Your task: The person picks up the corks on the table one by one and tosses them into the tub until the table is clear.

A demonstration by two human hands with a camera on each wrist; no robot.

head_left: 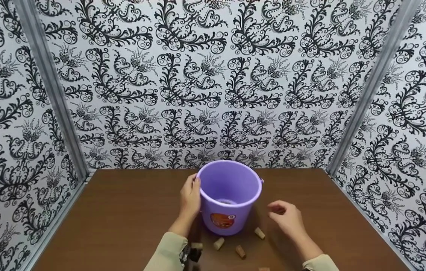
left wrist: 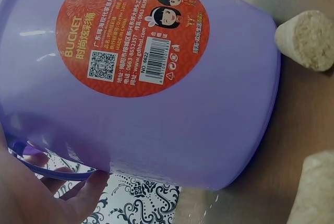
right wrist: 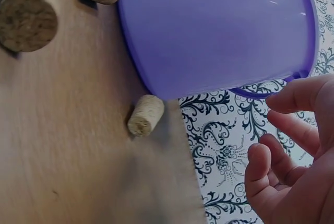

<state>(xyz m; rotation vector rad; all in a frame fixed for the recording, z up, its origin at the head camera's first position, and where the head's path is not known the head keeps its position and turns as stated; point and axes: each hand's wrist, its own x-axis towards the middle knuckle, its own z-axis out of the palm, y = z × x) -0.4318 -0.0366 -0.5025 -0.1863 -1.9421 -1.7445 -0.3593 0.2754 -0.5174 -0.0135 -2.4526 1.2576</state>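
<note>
A purple bucket [head_left: 243, 216] stands upright on the brown table, its round red label [head_left: 222, 220] facing me. My left hand [head_left: 190, 197] grips its left side just under the rim, with fingers by the purple handle [left wrist: 52, 173] in the left wrist view. To the right of the bucket, my right hand [head_left: 288, 218] hovers apart from it, fingers loosely curved and holding nothing. Cork stoppers lie around the bucket's base: a pale cork [head_left: 219, 243] in front, a browner cork [head_left: 240, 251] nearer me, and another cork [head_left: 259, 233] at the right.
More corks lie close to me, one cork [head_left: 196, 245] beside my left wrist and one cork [head_left: 264, 269] cut by the bottom edge. Patterned black-and-white walls [head_left: 197, 86] with grey corner posts [head_left: 53, 82] enclose the table [head_left: 130, 210] at the back and sides.
</note>
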